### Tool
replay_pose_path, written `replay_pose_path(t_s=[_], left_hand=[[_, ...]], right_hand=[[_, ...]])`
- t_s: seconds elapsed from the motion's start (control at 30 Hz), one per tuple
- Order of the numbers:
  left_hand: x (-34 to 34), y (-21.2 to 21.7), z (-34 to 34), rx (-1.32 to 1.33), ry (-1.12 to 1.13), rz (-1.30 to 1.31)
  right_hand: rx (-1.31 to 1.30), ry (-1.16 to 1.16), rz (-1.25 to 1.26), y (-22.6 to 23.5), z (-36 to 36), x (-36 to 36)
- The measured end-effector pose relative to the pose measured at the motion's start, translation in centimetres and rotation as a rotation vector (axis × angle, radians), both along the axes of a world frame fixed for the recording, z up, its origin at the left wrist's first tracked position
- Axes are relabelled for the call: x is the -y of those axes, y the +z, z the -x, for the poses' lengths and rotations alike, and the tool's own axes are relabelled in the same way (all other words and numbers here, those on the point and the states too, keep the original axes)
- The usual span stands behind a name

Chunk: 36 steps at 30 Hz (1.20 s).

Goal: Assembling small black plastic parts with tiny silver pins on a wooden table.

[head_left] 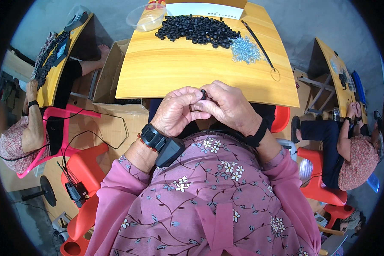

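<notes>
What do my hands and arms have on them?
Pink sleeves with patterned cuffs. The left hand is bare, its wrist wearing a black strap, boxy black unit and reddish bead bracelet. The right hand is bare, with a black wristband.

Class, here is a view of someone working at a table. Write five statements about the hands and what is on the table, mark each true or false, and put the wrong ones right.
1. The left hand and the right hand meet at a small black piece. True.
2. The pale blue pile lies at the left end of the black pile. False: it lies at the right end.
3. A thin black rod lies to the right of the pale blue pile. True.
4. The clear round tub is at the near edge of the table. False: it is at the far left corner.
5. A dark band is around the right wrist. True.
</notes>
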<state>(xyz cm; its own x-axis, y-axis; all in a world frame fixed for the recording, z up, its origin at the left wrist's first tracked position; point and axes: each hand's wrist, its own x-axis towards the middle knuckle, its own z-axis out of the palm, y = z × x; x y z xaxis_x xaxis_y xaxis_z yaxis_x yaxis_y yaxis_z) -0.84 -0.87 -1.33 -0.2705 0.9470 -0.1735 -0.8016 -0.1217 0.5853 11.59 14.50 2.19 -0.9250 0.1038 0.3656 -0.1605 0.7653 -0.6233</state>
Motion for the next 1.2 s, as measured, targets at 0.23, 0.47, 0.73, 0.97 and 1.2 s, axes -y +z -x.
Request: replay_pose_path(t_s=[0.23, 0.47, 0.73, 0.97, 1.2], left_hand=[[-0.2, 0.0, -1.0, -0.055, 0.048, -0.003], [-0.3, 0.1, -1.5, -0.014, 0.081, 0.006], [-0.2, 0.3, -1.3, -0.095, 0.029, 0.019], [-0.1, 0.3, -1.1, -0.111, -0.002, -0.032], [-0.2, 0.2, -1.1, -0.118, -0.025, -0.020]], right_hand=[[-0.028, -0.005, 0.042, 0.6, -0.2, 0.4], [0.032, 0.000, 0.104, 0.9, -0.3, 0.1], [0.062, 0.043, 0.047, 0.5, -0.3, -0.7], [0.013, 0.031, -0.111, 0.2, -0.7, -0.3], [-0.019, 0.031, -0.240, 0.5, -0.9, -0.2]])
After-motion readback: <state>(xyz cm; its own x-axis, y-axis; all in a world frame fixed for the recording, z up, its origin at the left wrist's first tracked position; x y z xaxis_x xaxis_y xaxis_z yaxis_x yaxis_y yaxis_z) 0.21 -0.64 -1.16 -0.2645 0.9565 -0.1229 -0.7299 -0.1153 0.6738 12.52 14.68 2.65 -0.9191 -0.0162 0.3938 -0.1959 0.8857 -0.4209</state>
